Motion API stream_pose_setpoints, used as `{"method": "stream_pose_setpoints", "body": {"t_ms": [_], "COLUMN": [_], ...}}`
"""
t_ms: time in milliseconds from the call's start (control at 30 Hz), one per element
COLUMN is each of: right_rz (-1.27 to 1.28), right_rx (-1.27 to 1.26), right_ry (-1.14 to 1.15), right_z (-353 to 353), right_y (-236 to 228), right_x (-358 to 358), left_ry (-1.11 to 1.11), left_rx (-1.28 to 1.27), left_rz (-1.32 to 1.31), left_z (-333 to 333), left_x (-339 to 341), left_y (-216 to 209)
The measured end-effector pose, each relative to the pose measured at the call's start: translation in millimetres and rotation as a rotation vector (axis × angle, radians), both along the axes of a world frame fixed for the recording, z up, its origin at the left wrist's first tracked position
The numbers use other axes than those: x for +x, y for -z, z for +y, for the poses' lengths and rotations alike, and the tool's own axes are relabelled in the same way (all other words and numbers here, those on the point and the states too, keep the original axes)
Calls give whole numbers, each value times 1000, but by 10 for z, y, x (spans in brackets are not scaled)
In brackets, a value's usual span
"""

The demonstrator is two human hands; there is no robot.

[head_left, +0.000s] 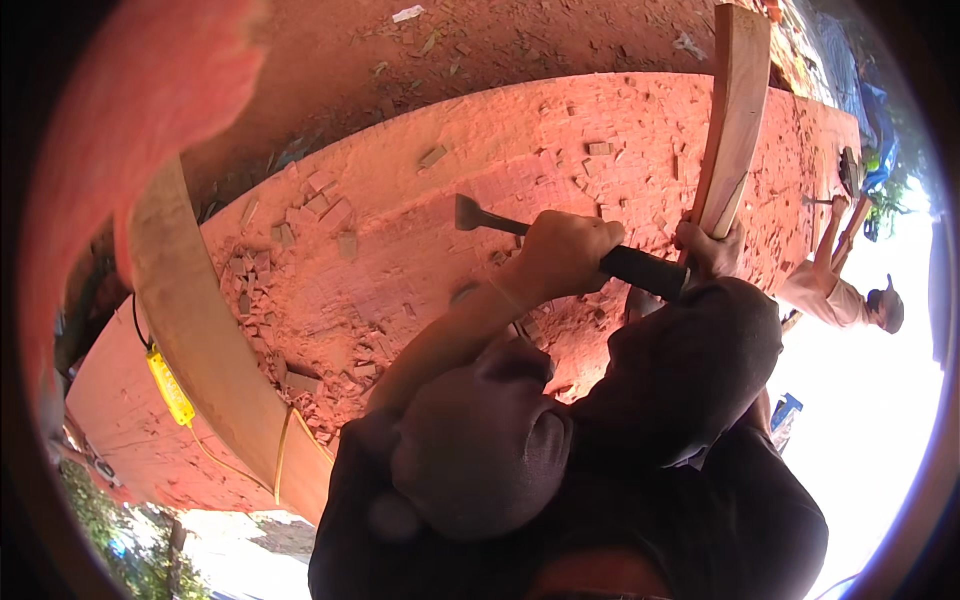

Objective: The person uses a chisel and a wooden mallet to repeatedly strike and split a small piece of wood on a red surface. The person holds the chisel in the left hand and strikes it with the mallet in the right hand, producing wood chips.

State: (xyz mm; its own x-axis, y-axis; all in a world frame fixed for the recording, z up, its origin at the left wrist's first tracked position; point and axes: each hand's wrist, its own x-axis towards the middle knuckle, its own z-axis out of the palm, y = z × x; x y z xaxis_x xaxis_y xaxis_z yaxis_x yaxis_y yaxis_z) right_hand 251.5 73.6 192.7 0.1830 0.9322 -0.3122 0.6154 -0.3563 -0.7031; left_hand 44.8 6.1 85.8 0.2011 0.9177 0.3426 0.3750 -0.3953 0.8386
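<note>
Mid-frame: left hand grips black-handled metal chisel | right hand clasps long brown timber | likely chiselling; next seems to need aim

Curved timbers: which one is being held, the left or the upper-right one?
The upper-right timber: the right hand grips its lower end. The left timber has a yellow cord across it and no hand on it.

Left forearm bared, angled up and to the right, wrist roughly in line with it. Left hand clenched, back of it turned to view, fingers curled under. Right hand held a bit higher and further right, fingers wrapped in a grip. Hands kept apart but near. Right forearm mostly hidden by dark clothing.
</note>
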Motion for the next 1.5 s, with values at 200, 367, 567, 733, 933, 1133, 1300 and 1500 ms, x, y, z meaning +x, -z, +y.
{"method": "stream_pose_setpoints", "body": {"t_ms": [200,367,567,733,933,1133,1300,1500], "right_rz": [1,-282,-475,-408,-40,-271,-304,-36], "right_rx": [-66,-305,-318,-328,-181,-149,-301,-106], "right_ry": [-268,-878,-1309,-603,-283,-1130,-688,-91], "right_z": [51,-53,241,1348,1621,1172,1559,1623], "right_y": [218,655,1372,1347,1103,1379,1536,1140], "right_x": [833,998,1751,2260,2496,2291,2468,2806], "left_ry": [-247,-811,-1081,-1183,-1086,-857,-687,-482], "left_rx": [-95,-91,-27,-123,81,148,124,109], "left_rz": [1,-86,-47,-138,41,-100,-309,-386], "left_z": [4,169,133,-14,258,887,1421,2083], "left_x": [-151,-665,-725,-216,165,699,770,876], "left_y": [-130,-369,-683,-834,-862,-1040,-941,-467]}}
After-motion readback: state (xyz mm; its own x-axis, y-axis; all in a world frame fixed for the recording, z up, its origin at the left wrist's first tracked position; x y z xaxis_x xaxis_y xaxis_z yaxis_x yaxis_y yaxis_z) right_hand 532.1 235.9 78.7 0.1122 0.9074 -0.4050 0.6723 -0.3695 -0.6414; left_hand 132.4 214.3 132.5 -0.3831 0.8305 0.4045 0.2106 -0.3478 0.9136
